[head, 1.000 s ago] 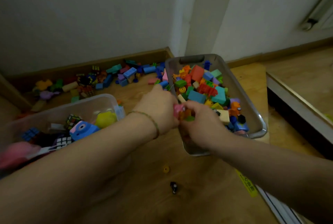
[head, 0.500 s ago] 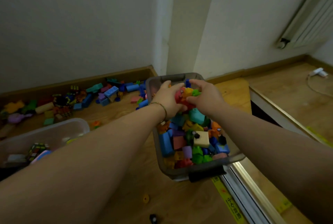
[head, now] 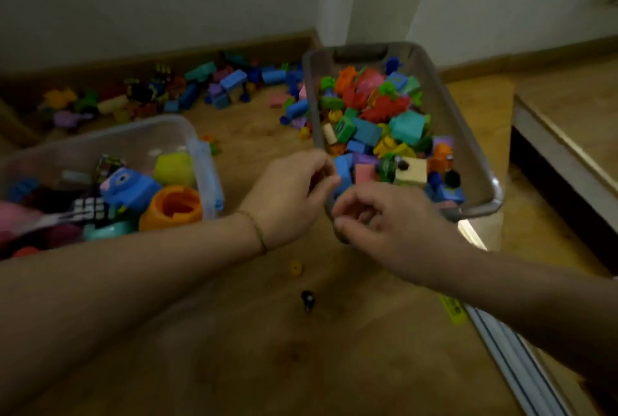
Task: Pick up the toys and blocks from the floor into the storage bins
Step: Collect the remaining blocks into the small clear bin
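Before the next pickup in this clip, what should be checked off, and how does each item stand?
1. Left hand free: ok, fingers loosely curled, no toy seen.
2. Right hand free: ok, likewise.
3. Grey bin has room: ok, its walls rise above the pile.
4. Clear bin at hand: ok, beside the left forearm.
5. Floor cleared: not ok; loose blocks lie along the wall, with a yellow piece and a black piece nearer.
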